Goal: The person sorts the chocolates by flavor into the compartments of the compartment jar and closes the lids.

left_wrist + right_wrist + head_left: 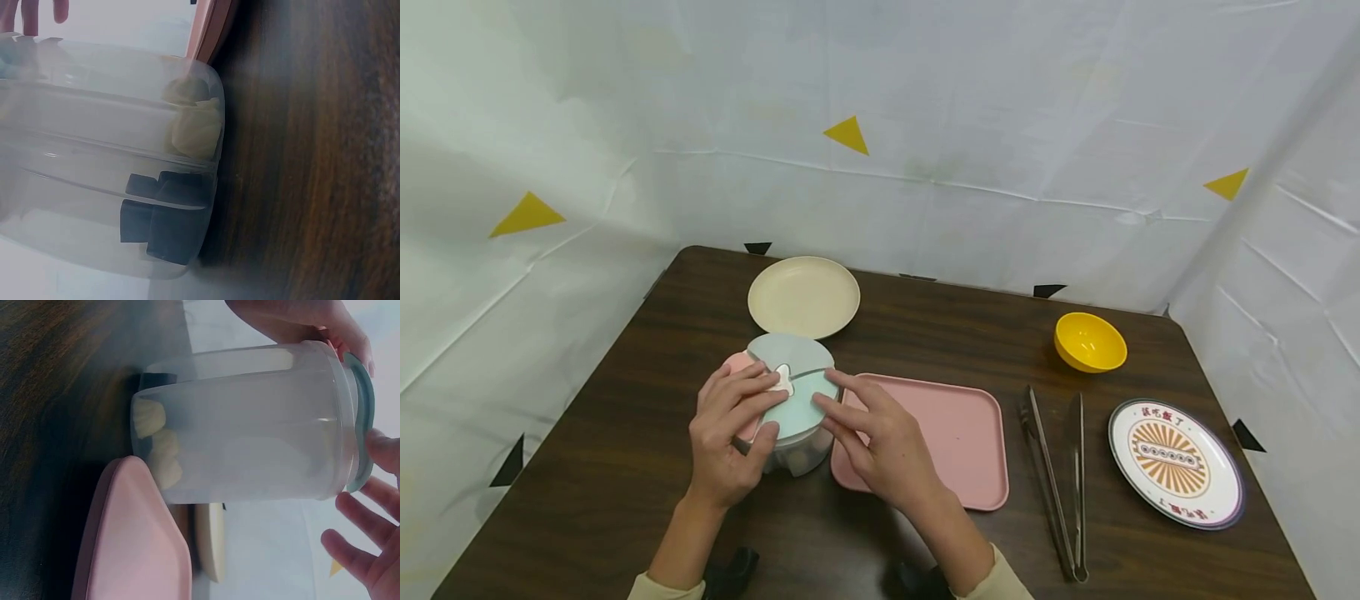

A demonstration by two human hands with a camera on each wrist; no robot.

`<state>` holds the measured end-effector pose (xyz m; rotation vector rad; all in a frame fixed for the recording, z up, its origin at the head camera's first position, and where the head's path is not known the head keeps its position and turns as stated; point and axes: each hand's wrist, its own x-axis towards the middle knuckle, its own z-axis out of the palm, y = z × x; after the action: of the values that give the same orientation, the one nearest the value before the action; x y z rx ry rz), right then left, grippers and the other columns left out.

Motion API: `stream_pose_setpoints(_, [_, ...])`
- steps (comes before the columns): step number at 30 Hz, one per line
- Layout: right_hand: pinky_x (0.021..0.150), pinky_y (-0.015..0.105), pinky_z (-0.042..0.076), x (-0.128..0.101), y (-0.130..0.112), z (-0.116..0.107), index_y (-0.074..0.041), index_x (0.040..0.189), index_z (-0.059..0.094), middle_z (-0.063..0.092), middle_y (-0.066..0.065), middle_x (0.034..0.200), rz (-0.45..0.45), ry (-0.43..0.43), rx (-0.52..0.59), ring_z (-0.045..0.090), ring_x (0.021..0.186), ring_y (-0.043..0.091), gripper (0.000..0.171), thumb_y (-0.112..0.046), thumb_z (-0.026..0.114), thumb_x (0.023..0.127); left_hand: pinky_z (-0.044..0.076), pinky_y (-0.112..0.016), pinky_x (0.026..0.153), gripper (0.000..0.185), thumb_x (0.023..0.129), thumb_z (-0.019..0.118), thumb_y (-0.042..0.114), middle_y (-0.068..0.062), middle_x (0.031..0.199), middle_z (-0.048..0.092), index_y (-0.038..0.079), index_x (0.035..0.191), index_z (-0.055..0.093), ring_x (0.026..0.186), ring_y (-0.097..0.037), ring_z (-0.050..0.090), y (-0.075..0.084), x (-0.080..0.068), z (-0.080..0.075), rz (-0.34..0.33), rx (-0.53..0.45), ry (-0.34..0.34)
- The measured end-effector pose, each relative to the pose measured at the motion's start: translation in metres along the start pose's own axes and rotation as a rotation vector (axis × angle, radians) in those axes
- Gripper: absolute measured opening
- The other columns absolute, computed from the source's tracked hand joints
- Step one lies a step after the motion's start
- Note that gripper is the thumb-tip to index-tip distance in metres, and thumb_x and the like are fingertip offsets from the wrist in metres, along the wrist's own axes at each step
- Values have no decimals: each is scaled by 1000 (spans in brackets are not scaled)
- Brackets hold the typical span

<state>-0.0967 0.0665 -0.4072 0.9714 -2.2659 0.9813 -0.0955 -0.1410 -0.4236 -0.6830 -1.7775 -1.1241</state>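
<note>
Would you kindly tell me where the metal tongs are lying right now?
In the head view, the metal tongs lie right of centre, between the pink rectangular tray and the patterned round plate.

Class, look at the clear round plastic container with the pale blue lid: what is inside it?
Through the clear round plastic container's wall, pale yellow lumps and dark blue blocks lie at the bottom. The frosted wall, pale blue lid and both hands hide the rest.

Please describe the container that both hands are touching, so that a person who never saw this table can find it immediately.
On the dark wooden table, look just left of the pink tray and in front of the cream plate. There stands a round clear container with a pale blue-green lid. It is the only tall lidded thing there.
</note>
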Motion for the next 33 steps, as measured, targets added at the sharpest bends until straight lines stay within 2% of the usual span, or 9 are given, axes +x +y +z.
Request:
stream_pose_setpoints(4, [78,27,51,-1,0,0,-15,118,74,60,2,134,22,-4,4,58,119,15,31,-16,75,87,27,-61,104,28,86,60,23,-20,100,71,0,90,76,105,-39,62,2,2,0,-2,-2,1])
stream_pose_setpoints(10, [80,27,51,-2,1,2,-14,114,75,61,2,132,22,10,6,59,118,15,29,-16,76,85,27,-60,104,25,82,61,19,-20,99,71,0,89,76,104,-38,62,3,2,0,-6,-4,3])
stream_pose_setpoints(17, [73,24,51,-1,2,2,-15,111,76,62,0,131,32,17,-3,61,114,14,28,-17,79,83,27,-61,104,24,80,62,17,-20,101,71,0,90,76,105,-39,62,3,2,0,-6,0,-11])
stream_pose_setpoints(26, [75,24,52,-2,3,3,-14,109,77,64,1,130,46,21,30,61,114,14,27,-16,79,82,26,-60,105,28,85,61,25,-20,103,70,2,91,76,106,-39,61,-12,-10,0,17,10,-25])
stream_pose_setpoints(33, [75,23,52,-2,4,3,-12,108,77,64,2,129,35,31,56,62,114,15,27,-14,80,81,26,-60,105,29,86,59,26,-20,103,70,2,91,76,106,-39,61,-13,-10,0,30,29,-28])
